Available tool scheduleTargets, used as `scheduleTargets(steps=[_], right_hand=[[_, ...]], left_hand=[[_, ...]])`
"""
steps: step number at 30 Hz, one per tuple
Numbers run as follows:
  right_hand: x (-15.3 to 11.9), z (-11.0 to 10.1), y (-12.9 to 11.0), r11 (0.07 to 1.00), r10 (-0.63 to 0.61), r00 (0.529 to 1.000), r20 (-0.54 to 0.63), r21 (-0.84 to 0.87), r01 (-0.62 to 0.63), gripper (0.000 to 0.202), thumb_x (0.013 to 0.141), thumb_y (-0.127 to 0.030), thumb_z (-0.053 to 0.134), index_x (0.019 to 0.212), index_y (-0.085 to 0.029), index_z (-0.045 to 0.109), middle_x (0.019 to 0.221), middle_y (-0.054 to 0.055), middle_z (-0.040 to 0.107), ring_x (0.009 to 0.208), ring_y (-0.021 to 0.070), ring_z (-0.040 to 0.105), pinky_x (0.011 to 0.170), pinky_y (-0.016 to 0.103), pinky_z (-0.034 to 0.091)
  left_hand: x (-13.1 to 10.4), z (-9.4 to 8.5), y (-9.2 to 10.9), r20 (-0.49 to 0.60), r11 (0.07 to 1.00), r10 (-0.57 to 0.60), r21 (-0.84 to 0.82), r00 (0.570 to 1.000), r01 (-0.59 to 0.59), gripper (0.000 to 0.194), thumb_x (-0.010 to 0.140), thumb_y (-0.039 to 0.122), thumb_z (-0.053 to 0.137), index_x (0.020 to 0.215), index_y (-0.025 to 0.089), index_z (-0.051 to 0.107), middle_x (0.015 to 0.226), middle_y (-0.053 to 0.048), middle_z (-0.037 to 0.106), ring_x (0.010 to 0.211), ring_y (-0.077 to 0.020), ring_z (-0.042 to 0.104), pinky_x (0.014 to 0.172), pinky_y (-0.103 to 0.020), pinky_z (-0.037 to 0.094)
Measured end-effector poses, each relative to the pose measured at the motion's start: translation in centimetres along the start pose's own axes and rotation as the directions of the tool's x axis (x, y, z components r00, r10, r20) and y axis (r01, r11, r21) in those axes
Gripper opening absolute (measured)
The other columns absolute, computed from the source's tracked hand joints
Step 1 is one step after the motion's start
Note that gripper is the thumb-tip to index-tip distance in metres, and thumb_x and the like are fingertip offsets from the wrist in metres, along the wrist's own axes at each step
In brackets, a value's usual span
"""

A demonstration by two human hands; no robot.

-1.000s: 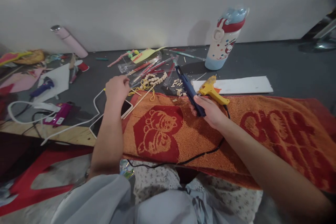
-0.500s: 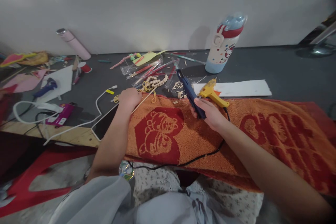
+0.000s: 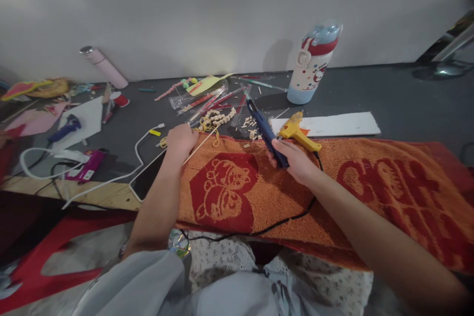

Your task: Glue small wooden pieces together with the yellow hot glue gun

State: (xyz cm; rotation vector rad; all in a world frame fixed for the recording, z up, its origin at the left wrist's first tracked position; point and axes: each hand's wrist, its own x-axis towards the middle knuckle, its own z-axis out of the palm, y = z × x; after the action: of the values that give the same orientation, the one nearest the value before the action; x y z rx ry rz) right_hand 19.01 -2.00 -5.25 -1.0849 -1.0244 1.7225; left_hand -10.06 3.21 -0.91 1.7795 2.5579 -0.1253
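My right hand (image 3: 292,157) grips the handle end of a dark blue utility knife (image 3: 263,128) above the orange towel (image 3: 281,197). The knife tilts up and away, toward loose wooden bits (image 3: 251,122). My left hand (image 3: 181,139) is closed at the towel's back left edge, its fingertips hidden from view. A thin wooden stick (image 3: 202,145) slants past the right side of that hand. Just beyond are yellow string (image 3: 207,122) and a clump of small pale wooden pieces (image 3: 224,116). A yellow glue gun (image 3: 298,131) lies beside my right hand.
A white strip (image 3: 342,124) lies behind the towel, near a standing patterned bottle (image 3: 313,71). Wrapped sticks (image 3: 205,101) lie farther back. On the left are a phone (image 3: 146,177), a white cable (image 3: 137,148), a purple power strip (image 3: 91,165) and a pink flask (image 3: 107,66).
The view has shifted slightly. Both hands keep nearly the same places, and the utility knife stays in my right hand.
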Motion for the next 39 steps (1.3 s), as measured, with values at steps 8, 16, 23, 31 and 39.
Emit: scheduleTargets(steps=[8,16,23,31,39], right_hand=[[0.1,-0.1,0.0,1.000,0.014,1.000,0.007,0.017,-0.014,0.054,0.058,-0.067,0.076,0.072,-0.019,0.057,0.059,-0.003,0.055,0.049,0.0089,0.046,0.048,0.025,0.033],[0.2,0.2,-0.1,0.999,0.027,1.000,-0.009,0.034,-0.027,0.055,0.058,-0.068,0.074,0.073,-0.018,0.056,0.057,-0.004,0.053,0.049,0.0089,0.046,0.048,0.025,0.033],[0.0,0.4,-0.6,0.997,0.076,0.997,-0.015,0.035,-0.075,0.055,0.058,-0.068,0.073,0.073,-0.019,0.054,0.059,-0.004,0.053,0.051,0.0096,0.046,0.050,0.026,0.033],[-0.2,0.5,-0.8,0.994,0.102,0.995,-0.003,0.037,-0.102,0.054,0.060,-0.068,0.073,0.070,-0.019,0.053,0.061,-0.003,0.052,0.053,0.0101,0.045,0.052,0.026,0.032],[-0.3,0.4,-0.7,0.989,0.141,0.989,-0.032,0.047,-0.139,0.056,0.057,-0.069,0.075,0.073,-0.018,0.056,0.061,-0.003,0.054,0.052,0.0093,0.046,0.052,0.025,0.031]], left_hand=[[-0.3,0.1,1.5,-0.230,0.986,0.065,-0.136,0.971,-0.098,0.032,0.092,0.029,0.033,0.100,0.016,0.061,0.098,-0.018,0.070,0.096,-0.0322,0.067,0.083,-0.040,0.046],[6.4,-0.2,4.1,-0.276,0.864,0.281,-0.345,0.919,-0.367,0.034,0.096,0.027,0.026,0.090,0.018,0.058,0.096,-0.011,0.068,0.092,-0.0215,0.061,0.083,-0.032,0.043],[11.9,0.2,5.3,-0.176,0.833,0.437,-0.291,0.882,-0.470,0.033,0.094,0.036,0.034,0.089,0.017,0.060,0.093,-0.011,0.069,0.085,-0.0218,0.060,0.078,-0.030,0.043],[12.0,0.2,4.3,-0.106,0.821,0.522,-0.209,0.847,-0.532,0.033,0.092,0.038,0.036,0.074,0.019,0.056,0.084,-0.011,0.068,0.079,-0.0226,0.060,0.072,-0.031,0.040],[10.7,-1.0,4.3,-0.179,0.853,0.476,-0.146,0.861,-0.502,0.033,0.094,0.040,0.033,0.085,0.018,0.055,0.086,-0.012,0.066,0.078,-0.0231,0.058,0.069,-0.032,0.040]])
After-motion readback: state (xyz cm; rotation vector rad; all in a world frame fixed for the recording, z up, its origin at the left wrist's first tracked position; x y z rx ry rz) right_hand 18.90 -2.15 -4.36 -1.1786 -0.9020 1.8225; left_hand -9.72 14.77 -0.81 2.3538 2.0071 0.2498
